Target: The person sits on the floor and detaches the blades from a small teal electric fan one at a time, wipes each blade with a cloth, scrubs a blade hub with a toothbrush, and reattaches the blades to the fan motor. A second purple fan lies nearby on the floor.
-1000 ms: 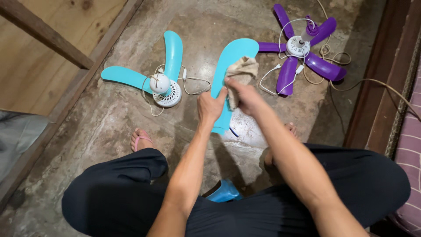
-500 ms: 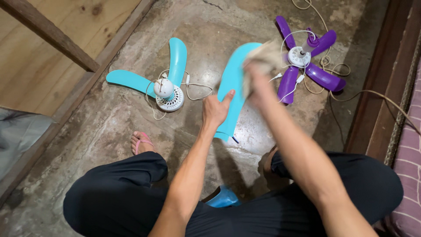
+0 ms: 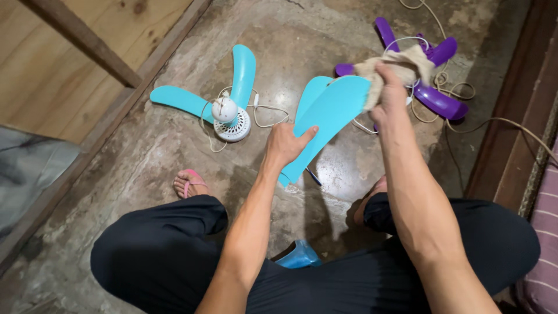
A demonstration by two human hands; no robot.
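Rough, stained concrete floor point(image 3: 325, 46) fills the view, bordered by a wooden plank wall point(image 3: 70, 58) on one side and a dark wooden frame point(image 3: 511, 134) on the other. The person squats over it in dark trousers point(image 3: 168, 250), one foot in a pink sandal point(image 3: 189, 181).

The left hand point(image 3: 285, 145) is closed around the lower part of a loose turquoise fan blade point(image 3: 328, 119), thumb laid across its face, holding it tilted above the floor. The right hand point(image 3: 388, 93) is bunched around a beige rag point(image 3: 401, 61) pressed against the blade's upper end. Just beside the blade, on the floor, sits a small turquoise fan point(image 3: 229, 110) with a white motor hub point(image 3: 225, 109) and two blades in place, its thin white cord looped around it. Behind the rag lies a purple fan point(image 3: 433, 81) with tangled cords point(image 3: 465, 93).

As a judgement, the blade is gripped at one end only, so hard pressure from the rag could flex or snap the thin plastic, or twist it out of the left hand. The loose cords lie close to the feet and could snag.

The rag and right hand cover the purple fan's hub and the blade's tip. A blue object point(image 3: 299, 256) between the legs is mostly hidden, and I cannot tell what it is. The right foot is barely visible behind the knee
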